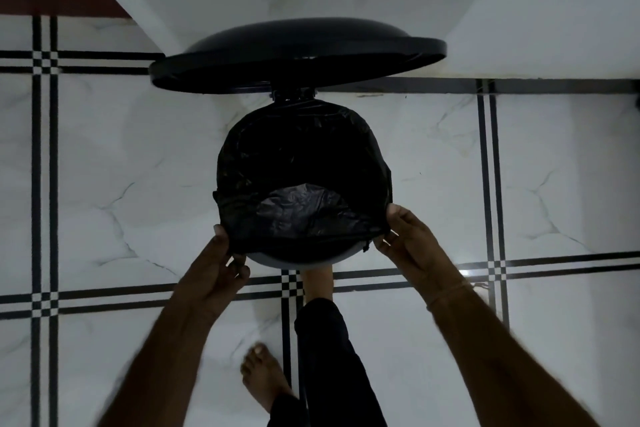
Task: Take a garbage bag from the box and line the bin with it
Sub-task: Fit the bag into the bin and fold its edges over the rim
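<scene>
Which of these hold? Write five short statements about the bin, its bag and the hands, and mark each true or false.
1. The bin's lid stands open. True.
2. The black bag lies crumpled on the floor. False: it is spread over the bin's mouth.
3. Both hands hold the bag's near edge. True: left hand, right hand.
4. The bag is white. False: black.
5. The floor is tiled. True.
</scene>
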A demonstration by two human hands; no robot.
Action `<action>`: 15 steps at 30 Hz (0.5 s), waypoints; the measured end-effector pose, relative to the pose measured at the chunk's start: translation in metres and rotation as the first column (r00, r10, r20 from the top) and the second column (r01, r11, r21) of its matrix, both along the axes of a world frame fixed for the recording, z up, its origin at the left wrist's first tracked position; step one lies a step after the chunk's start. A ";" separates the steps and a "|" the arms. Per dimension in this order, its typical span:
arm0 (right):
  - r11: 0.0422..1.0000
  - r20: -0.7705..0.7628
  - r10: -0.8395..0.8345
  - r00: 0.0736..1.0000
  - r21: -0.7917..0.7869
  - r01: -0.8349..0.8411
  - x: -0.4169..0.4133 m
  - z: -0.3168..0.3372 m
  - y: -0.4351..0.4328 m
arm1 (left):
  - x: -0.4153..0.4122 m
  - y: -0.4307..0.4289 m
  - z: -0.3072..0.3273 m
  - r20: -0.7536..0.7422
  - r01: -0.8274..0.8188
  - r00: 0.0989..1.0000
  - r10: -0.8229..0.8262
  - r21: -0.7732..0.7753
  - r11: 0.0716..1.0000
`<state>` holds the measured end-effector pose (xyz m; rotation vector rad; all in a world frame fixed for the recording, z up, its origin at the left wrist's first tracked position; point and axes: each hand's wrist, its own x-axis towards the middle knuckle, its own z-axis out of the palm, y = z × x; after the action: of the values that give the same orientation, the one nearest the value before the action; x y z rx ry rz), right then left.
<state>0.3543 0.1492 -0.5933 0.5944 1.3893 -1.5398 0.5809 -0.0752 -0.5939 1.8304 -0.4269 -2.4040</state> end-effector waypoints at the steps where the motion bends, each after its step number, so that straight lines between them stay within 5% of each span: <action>1: 1.000 0.018 0.005 1.000 -0.019 -0.005 0.006 0.000 0.002 | 0.000 0.004 0.001 -0.005 -0.020 1.000 0.020 0.011 1.000; 7: 0.996 0.010 -0.071 0.997 0.061 0.071 0.029 0.007 0.008 | 0.002 0.014 -0.001 0.012 -0.124 0.992 0.125 -0.049 0.991; 15: 0.988 -0.111 -0.114 0.987 0.092 0.125 0.031 0.021 -0.002 | -0.021 0.023 0.017 0.251 -0.113 0.954 0.166 -0.212 0.971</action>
<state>0.3857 0.1471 -0.5721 0.6761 1.5414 -1.6246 0.5599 -0.0518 -0.5770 2.0249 -0.5144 -1.9538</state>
